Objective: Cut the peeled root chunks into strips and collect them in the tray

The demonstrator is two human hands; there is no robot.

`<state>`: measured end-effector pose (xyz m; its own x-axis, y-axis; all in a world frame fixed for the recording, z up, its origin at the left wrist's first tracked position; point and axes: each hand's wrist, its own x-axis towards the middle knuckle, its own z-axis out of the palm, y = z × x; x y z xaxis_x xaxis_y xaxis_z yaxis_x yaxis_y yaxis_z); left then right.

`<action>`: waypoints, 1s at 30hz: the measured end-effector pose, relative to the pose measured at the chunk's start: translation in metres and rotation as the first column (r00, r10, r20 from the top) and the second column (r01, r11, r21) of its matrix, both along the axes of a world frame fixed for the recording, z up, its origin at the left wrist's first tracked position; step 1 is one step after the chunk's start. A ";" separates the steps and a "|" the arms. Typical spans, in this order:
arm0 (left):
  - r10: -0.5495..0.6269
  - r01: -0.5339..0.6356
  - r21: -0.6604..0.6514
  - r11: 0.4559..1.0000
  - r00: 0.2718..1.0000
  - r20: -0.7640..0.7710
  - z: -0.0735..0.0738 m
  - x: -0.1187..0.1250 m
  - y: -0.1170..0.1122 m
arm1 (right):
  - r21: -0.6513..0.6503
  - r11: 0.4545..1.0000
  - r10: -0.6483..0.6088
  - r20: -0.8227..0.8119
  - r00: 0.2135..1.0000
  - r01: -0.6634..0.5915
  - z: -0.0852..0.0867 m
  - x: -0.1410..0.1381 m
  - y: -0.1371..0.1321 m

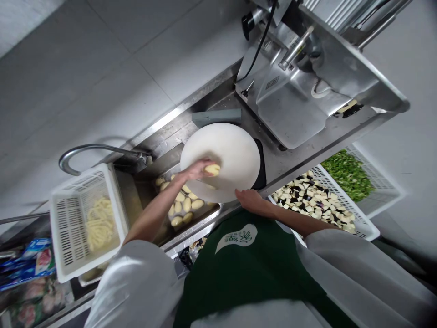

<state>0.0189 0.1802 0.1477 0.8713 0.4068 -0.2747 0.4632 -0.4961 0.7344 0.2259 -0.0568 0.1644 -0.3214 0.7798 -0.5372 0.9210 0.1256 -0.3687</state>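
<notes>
My left hand [198,169] is closed around a peeled potato [212,170] above the round white cutting board [228,141]. At the board's near right edge, my right hand [251,200] is closed on a knife, its handle hidden in my fist. The broad pale knife blade [216,193] lies low along the board's near edge and is hard to tell from the board. Under the board's left side, several peeled potatoes [187,205] lie in the sink [150,228].
A white basket [64,232] of pale cut strips [100,223] stands left, beside the faucet [99,146]. A metal slicing machine [293,105] is at the right. Below it are baskets of diced eggplant [314,198] and chopped greens [348,175]. A grey block [216,117] lies behind the board.
</notes>
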 end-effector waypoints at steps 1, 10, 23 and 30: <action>0.120 -0.121 0.012 0.993 0.990 0.069 0.011 -0.008 0.004 | -0.005 1.000 -0.021 0.002 1.000 0.021 -0.002 0.004 0.003; 0.492 -0.553 0.300 0.777 0.832 0.258 -0.007 -0.073 -0.065 | -0.115 0.951 -0.297 -0.080 0.952 0.287 -0.025 0.063 0.030; 0.671 -0.675 0.357 0.645 0.725 0.158 -0.074 -0.047 -0.160 | 0.033 0.973 -0.232 0.189 0.954 0.230 -0.010 0.045 -0.004; 0.647 -0.584 0.374 0.720 0.761 -0.057 -0.061 -0.026 -0.145 | 0.020 0.984 -0.176 0.208 0.962 0.176 -0.017 0.040 -0.011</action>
<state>-0.0075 0.0354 0.0872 0.3472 0.9254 -0.1522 0.8501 -0.2421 0.4677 0.2654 -0.0680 0.1470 -0.0604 0.8151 -0.5762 0.9849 -0.0450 -0.1669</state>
